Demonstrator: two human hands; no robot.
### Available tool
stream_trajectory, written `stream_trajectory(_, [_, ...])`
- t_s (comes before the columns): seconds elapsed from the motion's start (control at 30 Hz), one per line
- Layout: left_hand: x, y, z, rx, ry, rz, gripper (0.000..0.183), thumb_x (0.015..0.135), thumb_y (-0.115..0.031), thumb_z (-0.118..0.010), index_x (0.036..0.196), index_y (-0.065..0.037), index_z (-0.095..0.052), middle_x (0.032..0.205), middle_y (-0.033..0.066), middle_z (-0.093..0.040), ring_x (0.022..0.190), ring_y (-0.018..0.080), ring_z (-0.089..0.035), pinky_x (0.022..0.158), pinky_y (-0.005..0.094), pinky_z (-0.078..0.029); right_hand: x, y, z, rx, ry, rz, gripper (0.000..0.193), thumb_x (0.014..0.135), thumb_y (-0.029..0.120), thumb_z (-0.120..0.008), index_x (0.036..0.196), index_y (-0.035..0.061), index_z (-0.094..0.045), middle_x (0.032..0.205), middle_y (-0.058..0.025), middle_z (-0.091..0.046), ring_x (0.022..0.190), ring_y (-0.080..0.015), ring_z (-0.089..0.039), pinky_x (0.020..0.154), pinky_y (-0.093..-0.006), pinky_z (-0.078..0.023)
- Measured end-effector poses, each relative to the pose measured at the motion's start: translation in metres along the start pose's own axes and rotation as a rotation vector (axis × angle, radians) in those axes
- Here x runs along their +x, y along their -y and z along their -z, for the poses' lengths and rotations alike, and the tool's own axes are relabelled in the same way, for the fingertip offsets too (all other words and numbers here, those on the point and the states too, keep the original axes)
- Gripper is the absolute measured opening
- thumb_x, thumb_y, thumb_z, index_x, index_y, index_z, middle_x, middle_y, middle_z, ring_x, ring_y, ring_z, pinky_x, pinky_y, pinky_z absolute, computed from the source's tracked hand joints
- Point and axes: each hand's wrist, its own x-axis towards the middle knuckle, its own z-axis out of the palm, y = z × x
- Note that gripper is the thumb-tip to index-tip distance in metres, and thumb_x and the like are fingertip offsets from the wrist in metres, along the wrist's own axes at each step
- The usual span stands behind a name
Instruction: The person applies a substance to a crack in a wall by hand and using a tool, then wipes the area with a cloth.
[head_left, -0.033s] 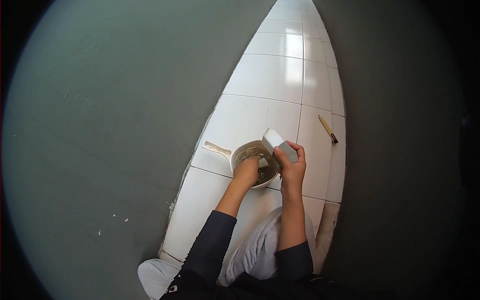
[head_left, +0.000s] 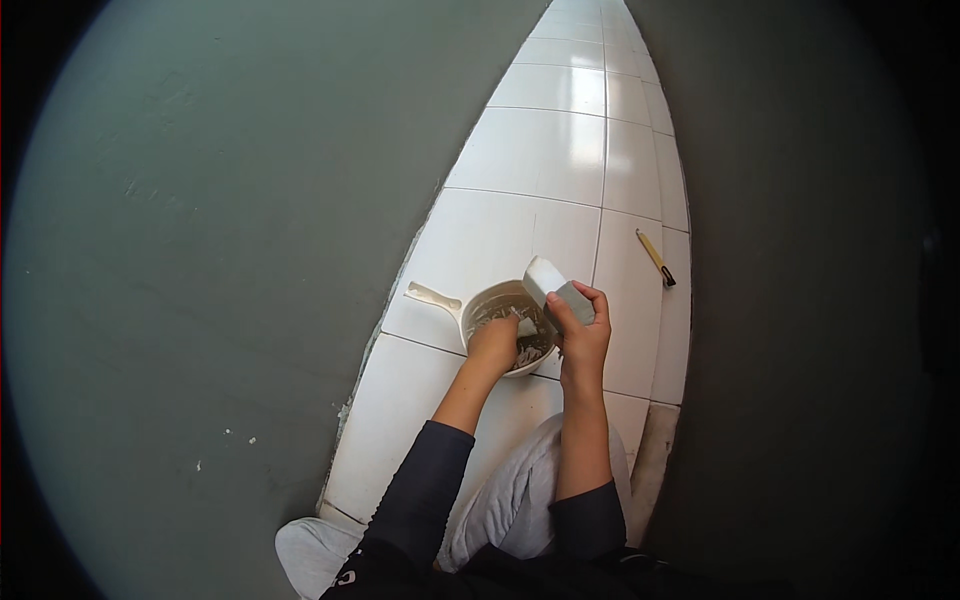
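**Pale block in your right hand, over the dipper: probably light, perhaps slick when wet**

Your right hand [head_left: 582, 335] is closed around the near, right-hand end of a white-and-grey block [head_left: 553, 290], with the thumb on its face and the fingers wrapped round the right end. The block is tilted above the far right part of a white dipper [head_left: 525, 373], its free end pointing far and left. You can probably treat it as light and fairly stiff: its edges look straight and your grip doesn't seem to dent it. If it is soap-like or damp, the smooth faces could slide and the corners could chip, so the broad sides give you a safer hold than the tip.

Your left hand [head_left: 492, 343] reaches down inside the dipper, beside a small pale piece [head_left: 527, 327]. The fingers are largely hidden there, so you can't tell from this view whether they pinch that piece or merely rest by it. Pale shreds [head_left: 527, 357] lie in the bowl near your hand; they look thin and easily broken.

The dipper stands on the white tiles [head_left: 545, 150], its handle [head_left: 432, 295] pointing left. It looks thin-walled and light, best steadied by that handle or the rim. To the right and farther off lies a yellow cutter [head_left: 655, 257], well apart from both hands.
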Motion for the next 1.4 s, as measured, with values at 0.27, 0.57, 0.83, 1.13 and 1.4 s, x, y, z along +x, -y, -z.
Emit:
stream_trajectory(0.27, [-0.008,-0.011,0.010,-0.062,-0.116,-0.098,0.033,0.074,0.004,-0.052,0.105,-0.004,-0.060,0.102,0.0169,-0.060,0.094,0.0348,-0.059,0.079,0.0423,-0.048,-0.001,0.002,0.001,-0.038,-0.002,-0.036,0.038,0.070,0.013,-0.075,0.101,0.0061,-0.053,0.086,-0.0069,-0.059,0.069,-0.0102,-0.055,0.049,-0.0214,-0.040])
stream_trajectory(0.57, [-0.001,-0.009,0.026,-0.177,-0.069,-0.098,0.038,0.070,0.009,-0.047,0.106,0.004,-0.058,0.104,0.0224,-0.059,0.099,0.0371,-0.055,0.083,0.0422,-0.044,0.000,-0.001,-0.001,-0.025,-0.019,0.007,0.037,0.070,0.015,-0.075,0.100,0.0073,-0.054,0.081,-0.0041,-0.059,0.061,-0.0069,-0.051,0.046,-0.0194,-0.035])
stream_trajectory(0.83, [0.001,0.005,-0.008,-0.050,-0.091,-0.172,0.034,0.075,0.003,-0.052,0.108,0.000,-0.052,0.107,0.0208,-0.053,0.097,0.0400,-0.055,0.081,0.0440,-0.047,0.001,-0.002,0.001,-0.060,-0.003,-0.023,0.039,0.070,0.018,-0.075,0.102,0.0103,-0.053,0.087,-0.0039,-0.057,0.069,-0.0093,-0.052,0.048,-0.0199,-0.035])
stream_trajectory(1.13, [0.000,0.010,-0.002,-0.087,-0.070,-0.167,0.048,0.071,0.002,-0.057,0.117,-0.001,-0.043,0.106,0.0252,-0.047,0.099,0.0423,-0.050,0.083,0.0441,-0.045,0.003,-0.007,0.002,-0.035,0.036,-0.018,0.041,0.070,0.020,-0.075,0.103,0.0131,-0.052,0.092,-0.0036,-0.055,0.076,-0.0116,-0.053,0.050,-0.0211,-0.036])
stream_trajectory(1.4, [0.004,0.006,-0.006,-0.103,-0.083,-0.040,0.036,0.069,0.006,-0.054,0.105,0.001,-0.051,0.103,0.0232,-0.051,0.097,0.0408,-0.052,0.079,0.0437,-0.046,0.004,-0.006,0.002,-0.054,0.040,-0.043,0.041,0.070,0.020,-0.075,0.103,0.0130,-0.052,0.094,-0.0047,-0.055,0.078,-0.0129,-0.054,0.051,-0.0223,-0.038])
